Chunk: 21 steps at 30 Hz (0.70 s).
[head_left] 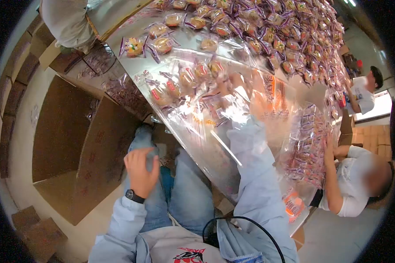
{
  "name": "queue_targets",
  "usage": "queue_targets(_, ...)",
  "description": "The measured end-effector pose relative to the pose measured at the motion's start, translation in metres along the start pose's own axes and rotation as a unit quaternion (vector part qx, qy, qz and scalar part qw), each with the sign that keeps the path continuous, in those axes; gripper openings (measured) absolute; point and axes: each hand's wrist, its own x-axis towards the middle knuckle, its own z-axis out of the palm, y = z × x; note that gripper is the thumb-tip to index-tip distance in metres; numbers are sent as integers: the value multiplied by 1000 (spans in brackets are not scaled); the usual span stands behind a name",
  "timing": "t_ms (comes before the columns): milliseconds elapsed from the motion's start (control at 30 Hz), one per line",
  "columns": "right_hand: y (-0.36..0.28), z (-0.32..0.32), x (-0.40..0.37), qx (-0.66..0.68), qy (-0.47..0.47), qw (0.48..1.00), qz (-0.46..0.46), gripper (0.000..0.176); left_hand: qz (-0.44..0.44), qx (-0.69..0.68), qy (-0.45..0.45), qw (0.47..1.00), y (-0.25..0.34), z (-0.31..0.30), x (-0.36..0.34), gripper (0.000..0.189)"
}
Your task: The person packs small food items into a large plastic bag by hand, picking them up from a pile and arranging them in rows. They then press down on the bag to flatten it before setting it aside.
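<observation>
Left hand [140, 168] is loosely curled and empty over the knee, below the table's [186, 41] near edge. Right hand [235, 83] lies mid-table under a clear bag [215, 144], among wrapped pastries [163, 44]. It is too blurred to tell its grip.

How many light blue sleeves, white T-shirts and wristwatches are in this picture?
Light blue sleeves: 2
White T-shirts: 2
Wristwatches: 1
Total: 5
</observation>
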Motion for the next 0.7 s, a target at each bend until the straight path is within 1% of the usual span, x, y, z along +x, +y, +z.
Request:
queue_targets(33,0,-1,0,-62,-8,998,-18,45,-39,74,-29,996,-26,17,-17,50)
queue_targets(67,4,-2,3,-94,-35,995,-15,48,-80,147,-55,984,-39,25,-25,54)
queue_targets(100,5,-1,3,-107,-24,994,-20,52,-229,97,-155,956,-36,20,-25,68)
queue_targets(200,9,6,0,-162,54,982,-81,47,-184,166,-154,956,-28,34,-15,76)
queue_targets(267,9,6,1,-101,12,995,-11,45,-177,195,-198,944,-20,38,0,76)
queue_targets(333,5,2,8,-84,12,996,2,42,-166,211,-222,937,-18,41,12,74)
queue_targets(400,1,2,10,-110,44,992,-41,37,-159,217,-232,935,-23,49,16,71)
queue_targets(533,-15,3,13,-173,0,985,11,35,-157,204,-216,942,-30,57,15,64)
queue_targets(567,-20,-4,14,-156,-45,985,49,37,-155,203,-212,943,-31,59,15,64)
queue_targets(633,-24,-6,15,-112,-65,989,65,38,-159,199,-210,944,-32,59,13,62)
queue_targets(700,-8,-7,14,-58,-84,993,58,44,-162,197,-210,944,-31,59,16,60)
